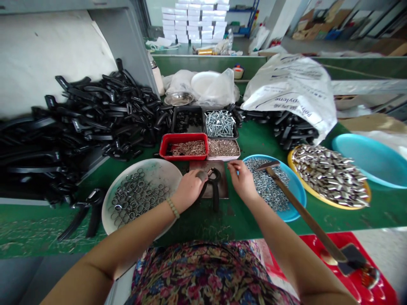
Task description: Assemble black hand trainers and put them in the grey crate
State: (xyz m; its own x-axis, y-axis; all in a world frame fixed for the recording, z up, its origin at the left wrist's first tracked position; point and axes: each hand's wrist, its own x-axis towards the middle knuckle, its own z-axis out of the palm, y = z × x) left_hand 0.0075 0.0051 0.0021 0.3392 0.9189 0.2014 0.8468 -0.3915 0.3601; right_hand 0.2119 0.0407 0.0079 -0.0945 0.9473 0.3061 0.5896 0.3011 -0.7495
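My left hand (187, 190) grips the end of a black plastic clamp (216, 190), which rests on a brown metal plate (219, 180). My right hand (243, 181) hovers next to the plate, thumb and forefinger pinched together. Anything tiny between them is hidden. Just right of that hand, a blue bowl (294, 190) holds many steel hex nuts. A hammer (267, 166) lies across the bowl, its long wooden handle running toward the front right. On my left, a white plate (111, 212) carries several metal rings.
Several small trays of screws and black parts (187, 119) stand behind the plate. A large pile of black clamps (95, 114) fills the left. A white woven sack (289, 89) sits at the back. A yellow plate of metal cylinders (330, 178) and a turquoise basin (369, 161) stand right.
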